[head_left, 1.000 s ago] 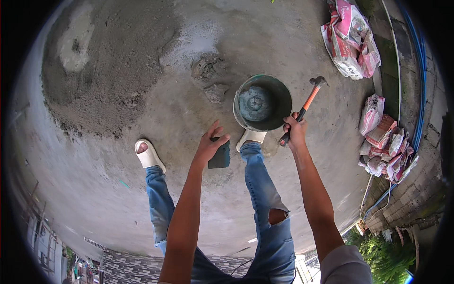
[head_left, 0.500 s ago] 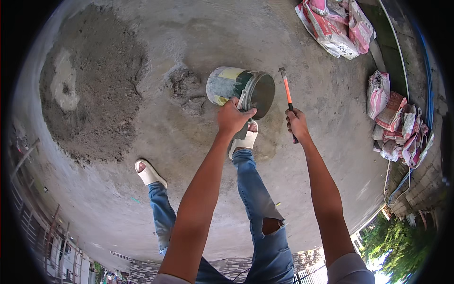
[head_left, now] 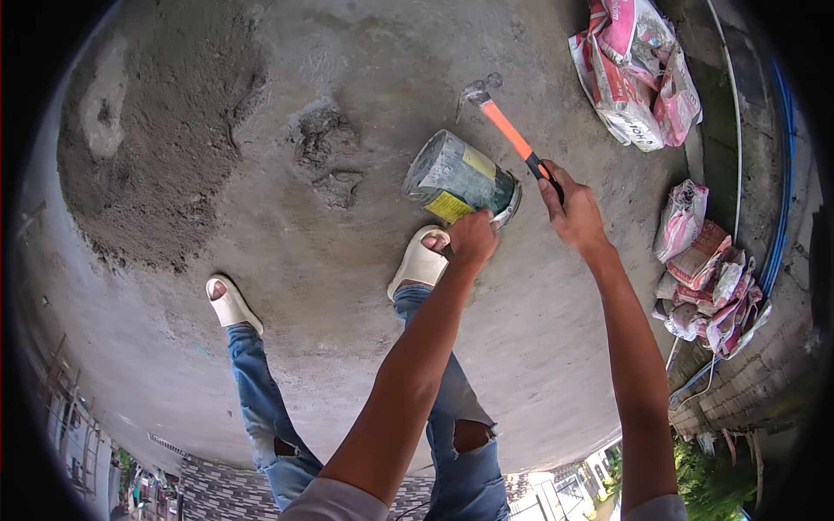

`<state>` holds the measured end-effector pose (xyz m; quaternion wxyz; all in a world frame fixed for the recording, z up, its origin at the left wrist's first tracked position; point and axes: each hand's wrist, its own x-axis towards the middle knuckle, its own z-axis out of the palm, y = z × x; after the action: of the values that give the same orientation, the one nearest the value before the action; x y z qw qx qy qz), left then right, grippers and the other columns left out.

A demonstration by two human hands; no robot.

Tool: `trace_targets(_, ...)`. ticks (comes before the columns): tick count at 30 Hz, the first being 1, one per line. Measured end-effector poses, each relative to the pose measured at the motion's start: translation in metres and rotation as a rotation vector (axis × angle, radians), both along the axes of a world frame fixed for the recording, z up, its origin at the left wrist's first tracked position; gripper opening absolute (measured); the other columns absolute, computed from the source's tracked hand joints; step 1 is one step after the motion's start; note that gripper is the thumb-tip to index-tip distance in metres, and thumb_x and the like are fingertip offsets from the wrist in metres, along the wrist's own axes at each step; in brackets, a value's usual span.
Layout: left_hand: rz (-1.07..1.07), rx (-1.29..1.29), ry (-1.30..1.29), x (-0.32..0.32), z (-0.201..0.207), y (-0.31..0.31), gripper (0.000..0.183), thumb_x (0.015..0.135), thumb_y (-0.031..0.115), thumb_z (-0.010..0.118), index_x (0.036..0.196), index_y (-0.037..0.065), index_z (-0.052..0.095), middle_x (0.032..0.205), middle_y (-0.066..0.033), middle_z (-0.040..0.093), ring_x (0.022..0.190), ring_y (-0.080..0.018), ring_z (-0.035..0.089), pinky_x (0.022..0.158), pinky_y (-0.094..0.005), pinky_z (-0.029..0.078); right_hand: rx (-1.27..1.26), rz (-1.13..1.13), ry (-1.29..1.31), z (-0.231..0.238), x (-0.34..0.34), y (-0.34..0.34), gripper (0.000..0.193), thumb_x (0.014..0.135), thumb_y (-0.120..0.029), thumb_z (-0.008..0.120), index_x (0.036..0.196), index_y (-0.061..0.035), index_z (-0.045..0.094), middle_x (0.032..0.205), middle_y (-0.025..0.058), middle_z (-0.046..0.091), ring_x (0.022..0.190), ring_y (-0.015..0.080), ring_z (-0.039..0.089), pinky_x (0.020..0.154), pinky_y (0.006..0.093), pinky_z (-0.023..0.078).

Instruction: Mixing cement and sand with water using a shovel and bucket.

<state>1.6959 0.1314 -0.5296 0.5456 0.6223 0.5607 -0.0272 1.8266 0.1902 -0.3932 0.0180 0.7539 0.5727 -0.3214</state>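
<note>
The left grip (head_left: 474, 237) clasped the bucket (head_left: 459, 176), which seemed to need steadiness; the right grip (head_left: 576, 214) clasped the hammer (head_left: 508, 130).

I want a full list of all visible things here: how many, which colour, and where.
Bucket: one, green and grey with yellow patches, tipped over, centre
Hammer: one, orange and black handle, upper centre
Sack heaps: two, pink, red and white, right side
Sandy heap: one, grey, upper left
Clump: one, grey, left of bucket
Pipes or cables: several, blue, far right
Plants: uncountable, green, lower right
Floor: one, grey, throughout
Sandals: two, cream, centre and left
Jeans: one pair, blue, lower centre
Left hand: one, bare, at bucket's rim
Right hand: one, bare, around hammer's handle
</note>
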Motion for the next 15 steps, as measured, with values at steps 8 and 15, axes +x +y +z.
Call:
trace_targets(8, -0.068, 0.105, -0.033, 0.004, -0.005, 0.002, 0.019, 0.077, 0.025, 0.057, 0.088, 0.010, 0.060, 0.073, -0.0129, 0.061, 0.069, -0.0305, 0.060, 0.062, -0.0403, 0.047, 0.275, -0.279, 0.231, -0.053, 0.012, -0.086, 0.024, 0.089, -0.023, 0.041, 0.105, -0.0046, 0.045, 0.055, 0.0148, 0.049, 0.049, 0.0301, 0.049, 0.050, 0.0363, 0.041)
trace_targets(15, -0.035, 0.383, -0.160, -0.030, -0.021, -0.022, 0.024, 0.079, 0.021, 0.054, 0.100, 0.009, 0.058, 0.087, -0.0090, 0.061, 0.077, -0.0256, 0.059, 0.063, -0.0362, 0.047, -0.018, -0.153, 0.173, -0.078, 0.052, -0.060, 0.024, 0.090, -0.025, 0.040, 0.088, -0.0011, 0.042, 0.055, 0.0159, 0.049, 0.050, 0.0323, 0.051, 0.047, 0.0398, 0.039)
